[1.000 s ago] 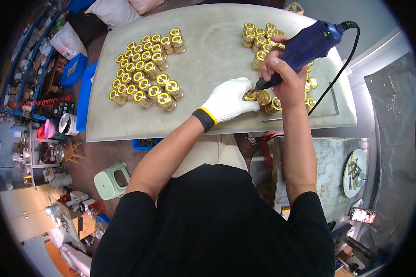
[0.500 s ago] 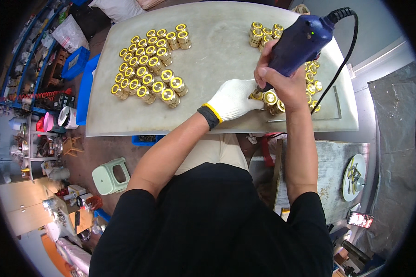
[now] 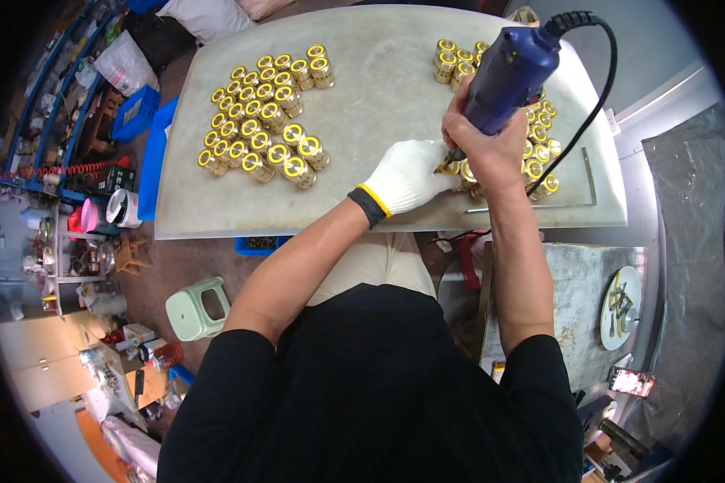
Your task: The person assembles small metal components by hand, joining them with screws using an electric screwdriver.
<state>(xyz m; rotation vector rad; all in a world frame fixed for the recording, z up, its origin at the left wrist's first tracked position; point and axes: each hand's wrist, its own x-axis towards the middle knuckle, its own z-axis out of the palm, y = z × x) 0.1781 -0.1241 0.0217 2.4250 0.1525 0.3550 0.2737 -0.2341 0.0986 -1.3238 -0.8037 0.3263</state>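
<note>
My right hand (image 3: 483, 145) grips a blue corded power tool (image 3: 507, 72), its tip pointing down at a brass fitting (image 3: 453, 167) near the table's front edge. My left hand (image 3: 407, 175), in a white glove with a yellow and black cuff, holds that fitting steady on the table. A group of several brass fittings (image 3: 540, 129) lies around and behind the tool on the right. A larger cluster of brass fittings (image 3: 262, 121) stands in rows on the left part of the grey table (image 3: 379, 88).
The tool's black cord (image 3: 596, 88) loops to the right over the table. A pale green stool (image 3: 197, 307) stands on the floor at the left. Blue bins (image 3: 133, 113) and cluttered shelves (image 3: 64, 201) line the far left. A round plate with parts (image 3: 620, 306) sits on a side surface at the right.
The tool has tilted more upright in my right hand and my head has shifted. My gloved left hand stays on the fitting at the tool's tip.
</note>
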